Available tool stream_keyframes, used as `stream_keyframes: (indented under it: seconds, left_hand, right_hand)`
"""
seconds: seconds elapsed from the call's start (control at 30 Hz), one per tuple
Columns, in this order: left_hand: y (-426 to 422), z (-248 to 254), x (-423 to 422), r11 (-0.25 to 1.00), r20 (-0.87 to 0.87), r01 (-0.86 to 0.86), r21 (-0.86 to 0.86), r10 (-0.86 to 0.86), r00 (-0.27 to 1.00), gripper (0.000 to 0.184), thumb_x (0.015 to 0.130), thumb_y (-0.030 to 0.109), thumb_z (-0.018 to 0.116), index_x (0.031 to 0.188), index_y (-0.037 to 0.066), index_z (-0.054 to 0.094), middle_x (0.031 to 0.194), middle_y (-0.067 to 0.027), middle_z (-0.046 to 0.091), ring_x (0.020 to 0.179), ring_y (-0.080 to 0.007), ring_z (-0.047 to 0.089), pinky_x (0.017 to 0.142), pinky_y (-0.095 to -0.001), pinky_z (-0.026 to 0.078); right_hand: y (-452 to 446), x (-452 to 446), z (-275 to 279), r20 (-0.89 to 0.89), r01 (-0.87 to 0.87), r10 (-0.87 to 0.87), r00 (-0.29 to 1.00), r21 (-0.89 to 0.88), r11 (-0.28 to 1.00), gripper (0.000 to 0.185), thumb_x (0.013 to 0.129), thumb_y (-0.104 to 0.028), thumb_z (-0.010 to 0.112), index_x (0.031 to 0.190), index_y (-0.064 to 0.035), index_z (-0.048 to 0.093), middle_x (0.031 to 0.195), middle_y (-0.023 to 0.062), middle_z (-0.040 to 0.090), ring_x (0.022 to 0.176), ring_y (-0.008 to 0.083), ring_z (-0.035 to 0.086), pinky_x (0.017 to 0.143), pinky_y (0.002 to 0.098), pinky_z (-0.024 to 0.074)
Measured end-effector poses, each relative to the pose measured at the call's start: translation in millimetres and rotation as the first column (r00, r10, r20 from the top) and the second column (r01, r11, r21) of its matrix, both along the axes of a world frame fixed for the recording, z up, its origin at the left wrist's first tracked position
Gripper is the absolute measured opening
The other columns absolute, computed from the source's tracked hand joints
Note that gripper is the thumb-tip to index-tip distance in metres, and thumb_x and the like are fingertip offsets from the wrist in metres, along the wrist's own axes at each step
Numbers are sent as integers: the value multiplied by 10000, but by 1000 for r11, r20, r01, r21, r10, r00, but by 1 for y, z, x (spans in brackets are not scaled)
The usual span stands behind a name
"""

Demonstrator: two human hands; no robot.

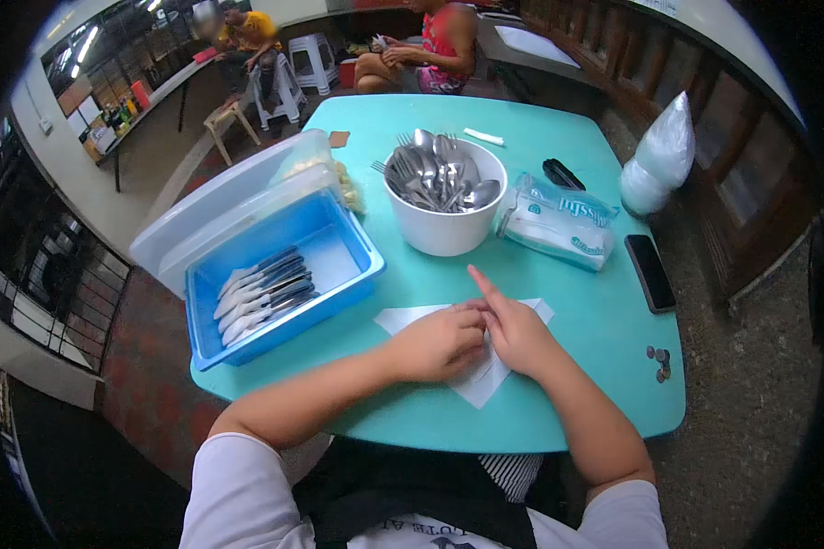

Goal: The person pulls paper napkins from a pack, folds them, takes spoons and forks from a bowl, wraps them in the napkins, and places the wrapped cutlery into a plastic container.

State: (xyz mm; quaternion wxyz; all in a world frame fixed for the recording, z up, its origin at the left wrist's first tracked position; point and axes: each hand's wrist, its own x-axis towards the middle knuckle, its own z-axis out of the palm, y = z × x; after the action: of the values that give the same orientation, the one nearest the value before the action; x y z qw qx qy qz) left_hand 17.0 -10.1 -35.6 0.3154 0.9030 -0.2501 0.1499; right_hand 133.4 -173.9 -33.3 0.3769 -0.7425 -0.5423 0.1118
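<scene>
White sleeves (238,485), hands (441,342) together on a napkin (480,388), cutlery bowl (444,234) beyond, blue tray (339,247) left, tissue pack (560,229) right.

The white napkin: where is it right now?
In the head view, the napkin lies on the table at lower centre, beneath the left hand and right hand, on the near side of the white bowl.

Just right of the white tub (444,231), a tissue pack (545,224) carries large letters reading "issful", the word's start unclear; smaller teal print lower on the pack is too blurred to read surely. Nearer the wearer than the tub, the white shirt (403,535) shows part of a line: "LUTE AL".
</scene>
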Motion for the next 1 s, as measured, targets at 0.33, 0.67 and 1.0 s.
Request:
stream_keyframes:
  seconds: [0.33, 0.67, 1.0]
  left_hand:
    - [4, -8, -3, 964, 13, -157, 213, 158, 987, 314, 868, 162, 652, 1148, 20, 652, 1291, -144, 591, 1214, -338, 544, 1010, -451, 449]
    - [-11, -2, -12, 908, -6, -302, 289, 317, 948, 339, 859, 140, 638, 1184, 45, 629, 1298, -166, 588, 1204, -353, 563, 998, -471, 459]
    - [-7, 8, 6, 944, -131, -330, -20, 325, 937, 210, 866, 73, 641, 1070, 23, 639, 1064, -155, 650, 953, -295, 640, 806, -412, 505]
  right_hand:
    - [-14, 1, 32, 242, 3, 13, 970, -62, 998, 635, 870, -120, 638, 1464, -94, 416, 1058, 205, 650, 973, 370, 629, 841, 463, 496]
    - [-18, -11, 23, 403, 216, -119, 907, -205, 955, 683, 872, -283, 683, 1472, -112, 406, 1240, 200, 604, 1159, 347, 566, 930, 465, 440]
    - [1, 14, -4, 286, 126, -100, 953, -73, 989, 566, 933, -297, 601, 1448, -120, 446, 1288, 180, 605, 1190, 334, 567, 967, 478, 411]
